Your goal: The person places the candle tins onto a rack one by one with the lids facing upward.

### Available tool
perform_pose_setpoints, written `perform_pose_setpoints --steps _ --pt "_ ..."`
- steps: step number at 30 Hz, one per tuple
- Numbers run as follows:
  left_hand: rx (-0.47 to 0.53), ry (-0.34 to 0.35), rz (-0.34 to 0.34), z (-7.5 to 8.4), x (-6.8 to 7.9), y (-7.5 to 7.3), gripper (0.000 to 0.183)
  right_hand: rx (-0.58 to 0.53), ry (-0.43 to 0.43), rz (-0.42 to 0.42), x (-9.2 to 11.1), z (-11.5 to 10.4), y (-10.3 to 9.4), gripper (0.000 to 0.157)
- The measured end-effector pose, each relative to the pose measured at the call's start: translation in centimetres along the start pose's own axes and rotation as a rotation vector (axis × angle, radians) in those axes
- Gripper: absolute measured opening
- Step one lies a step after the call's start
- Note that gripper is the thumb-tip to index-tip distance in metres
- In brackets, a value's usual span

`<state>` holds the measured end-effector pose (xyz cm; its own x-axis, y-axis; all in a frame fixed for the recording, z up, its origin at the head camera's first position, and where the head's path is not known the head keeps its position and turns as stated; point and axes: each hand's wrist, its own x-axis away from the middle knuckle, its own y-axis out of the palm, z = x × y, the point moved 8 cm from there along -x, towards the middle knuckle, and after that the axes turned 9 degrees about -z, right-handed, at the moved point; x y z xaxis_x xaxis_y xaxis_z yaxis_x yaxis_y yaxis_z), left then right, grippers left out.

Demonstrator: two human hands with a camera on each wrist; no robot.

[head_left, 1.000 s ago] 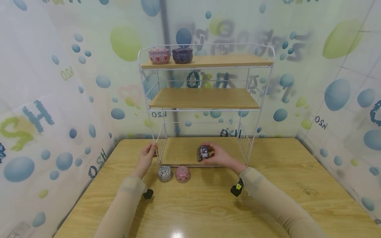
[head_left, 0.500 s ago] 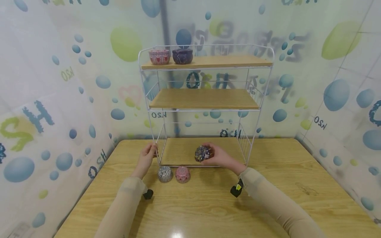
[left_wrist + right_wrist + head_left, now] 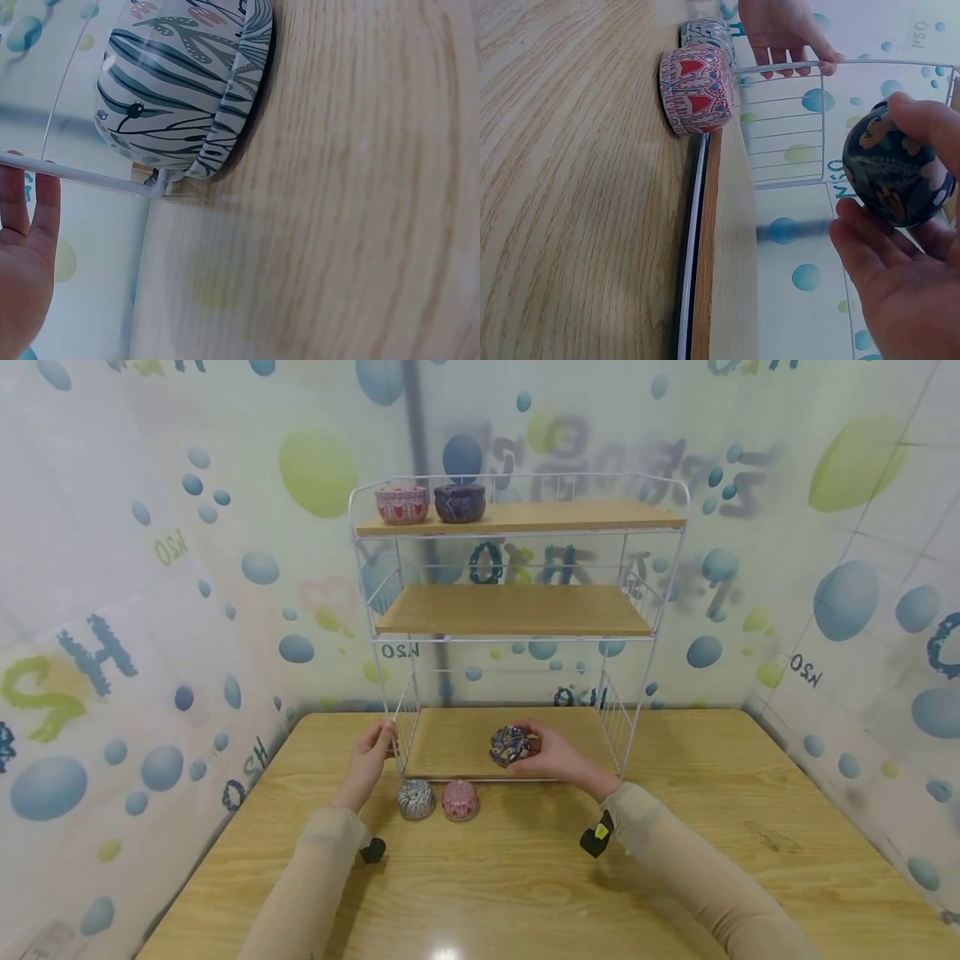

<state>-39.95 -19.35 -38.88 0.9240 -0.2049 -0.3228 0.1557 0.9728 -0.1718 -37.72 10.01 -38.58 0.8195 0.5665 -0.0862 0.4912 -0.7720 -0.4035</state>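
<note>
My right hand [image 3: 551, 753] holds a small round dark blue patterned tin [image 3: 512, 746] above the front of the bottom shelf board. In the right wrist view, the thumb lies on one side of this tin [image 3: 896, 169] and the fingers on the other. At the left, my left hand [image 3: 371, 752] grips the front post of a white wire shelf rack [image 3: 381, 681]. Below the rack's front edge, a grey-and-white leaf-patterned tin [image 3: 416, 799] and a pink tin with red hearts [image 3: 461, 800] sit side by side on the table.
The rack's top board [image 3: 577, 513] carries a pink heart-patterned tin [image 3: 402, 505] and a dark purple tin [image 3: 460, 503] at its left end. A middle board [image 3: 517, 608] lies below it. The wooden table [image 3: 480, 885] reaches patterned walls behind and beside it.
The dark blue tin has turned in my right hand, from showing its side to showing its patterned round face. My left hand stays on the rack post.
</note>
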Motion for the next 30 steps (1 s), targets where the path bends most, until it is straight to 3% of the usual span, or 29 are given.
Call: perform_pose_setpoints --steps 7,16,23,30 --pt "-0.004 -0.012 -0.008 0.0 0.0 0.0 0.033 0.1 -0.007 0.023 0.1 -0.3 -0.4 0.074" --pt "-0.003 -0.003 -0.008 0.2 0.0 0.1 0.03 0.104 -0.006 0.042 0.3 -0.4 -0.9 0.072" --pt "-0.002 0.018 0.004 -2.9 -1.0 -0.6 0.034 0.075 0.018 0.04 0.4 -0.6 -1.3 0.074" --pt "-0.011 0.02 0.013 -2.8 -1.0 -0.5 0.041 0.071 0.013 0.049 0.4 -1.6 -1.9 0.075"
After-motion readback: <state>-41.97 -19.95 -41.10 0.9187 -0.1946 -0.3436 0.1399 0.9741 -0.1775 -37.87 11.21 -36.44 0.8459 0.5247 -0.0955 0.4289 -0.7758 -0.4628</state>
